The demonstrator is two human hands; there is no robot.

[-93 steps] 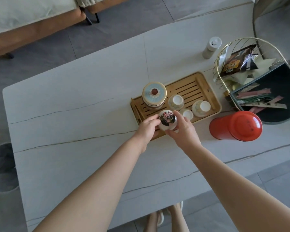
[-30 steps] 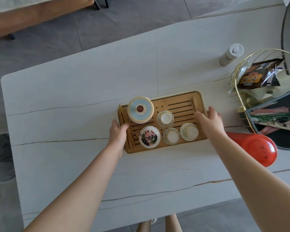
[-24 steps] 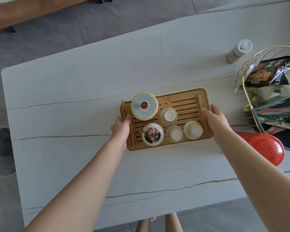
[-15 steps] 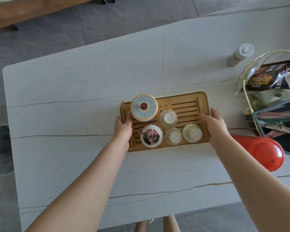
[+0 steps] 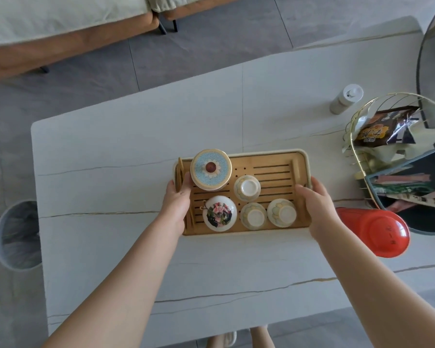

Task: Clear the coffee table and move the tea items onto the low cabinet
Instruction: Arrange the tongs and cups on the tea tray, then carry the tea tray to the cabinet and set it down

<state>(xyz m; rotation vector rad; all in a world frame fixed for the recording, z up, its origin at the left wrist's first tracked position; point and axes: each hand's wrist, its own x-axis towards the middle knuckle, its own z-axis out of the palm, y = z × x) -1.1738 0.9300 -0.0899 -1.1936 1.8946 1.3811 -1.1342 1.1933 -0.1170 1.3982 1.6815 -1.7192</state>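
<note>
Two hands on tray (image 5: pixel 269 169), mid-table (image 5: pixel 136 146). Left hand (image 5: pixel 176 200) grips tray's left end, thumb over rim; right hand (image 5: pixel 314 202) grips right end. On tray: jar (image 5: pixel 210 169) far-left, floral pot (image 5: pixel 220 213) near-left, three cups (image 5: pixel 247 188) right of them. Red flask (image 5: pixel 377 232) right of tray.

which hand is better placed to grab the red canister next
Right. The right hand grips the tray end just beside the red canister; the left hand holds the far end.
</note>
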